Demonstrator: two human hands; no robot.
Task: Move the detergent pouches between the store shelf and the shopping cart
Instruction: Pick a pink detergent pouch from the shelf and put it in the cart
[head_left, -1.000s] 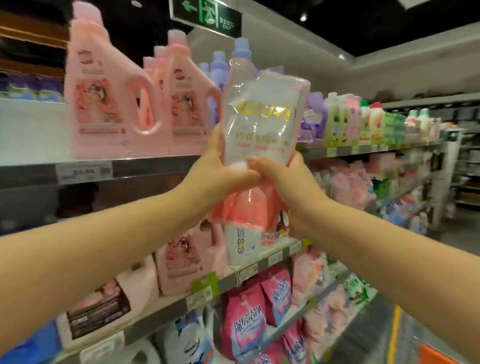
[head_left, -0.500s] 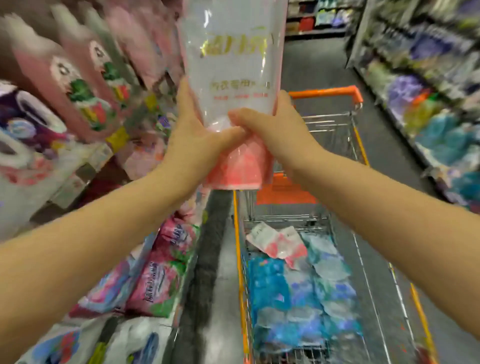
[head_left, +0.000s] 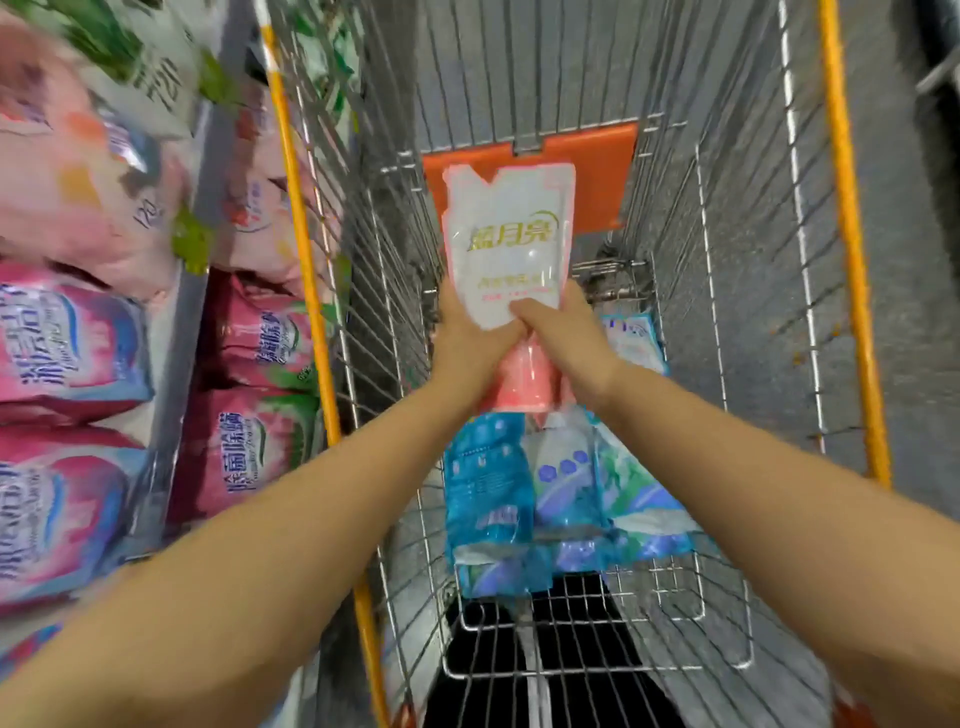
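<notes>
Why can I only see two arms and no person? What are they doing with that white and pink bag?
The camera sits on the person's head and looks down, so you see only their arms. No machine, just bare hands. The left hand and the right hand both grip the lower part of a white and pink detergent pouch, holding it over a wire shopping cart. Blue pouches lie in the cart's bottom. On the left, pink bags sit on a store shelf.

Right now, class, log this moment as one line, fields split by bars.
left hand: grips white-and-pink detergent pouch | right hand: grips same pouch | pouch: held over shopping cart, above blue pouches | release: not yet
</notes>
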